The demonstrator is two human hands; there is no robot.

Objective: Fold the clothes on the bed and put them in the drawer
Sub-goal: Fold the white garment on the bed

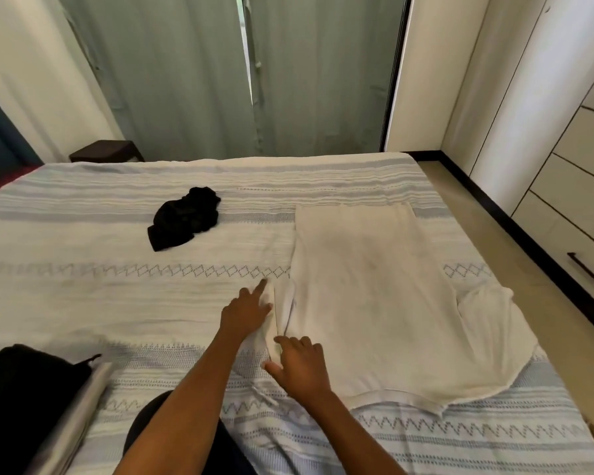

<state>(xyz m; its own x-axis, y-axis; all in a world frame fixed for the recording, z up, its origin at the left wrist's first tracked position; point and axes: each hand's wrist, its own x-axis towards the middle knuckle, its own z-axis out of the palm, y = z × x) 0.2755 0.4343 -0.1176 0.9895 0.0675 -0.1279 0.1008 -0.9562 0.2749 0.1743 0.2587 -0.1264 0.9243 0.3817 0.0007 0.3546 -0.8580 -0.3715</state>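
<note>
From the head camera I look down on a bed covered with a white spread woven in pale blue bands and diamond lines. A white T-shirt lies flat on its right half, hem toward the far edge and collar toward me; its right sleeve spreads out toward the bed's right edge, while the left sleeve is bunched along the shirt's left side. My left hand rests on that bunched sleeve, index finger pointing away and the other fingers laid loosely over the cloth; I cannot tell whether they pinch it. My right hand lies nearer to me on the same left edge by the shoulder, fingers spread apart and pressing flat on the fabric. A crumpled black garment sits well apart from the shirt, toward the far middle of the bed. At the near left corner lies a dark pile with a pale, shiny fold of cloth just beside it; both are blurred and I cannot name them more closely. Right of the bed, across a strip of floor, stands a white cabinet with drawers bearing dark handles, all closed. Grey-green curtains hang beyond the far edge, and a dark low stool stands at the far left.
</note>
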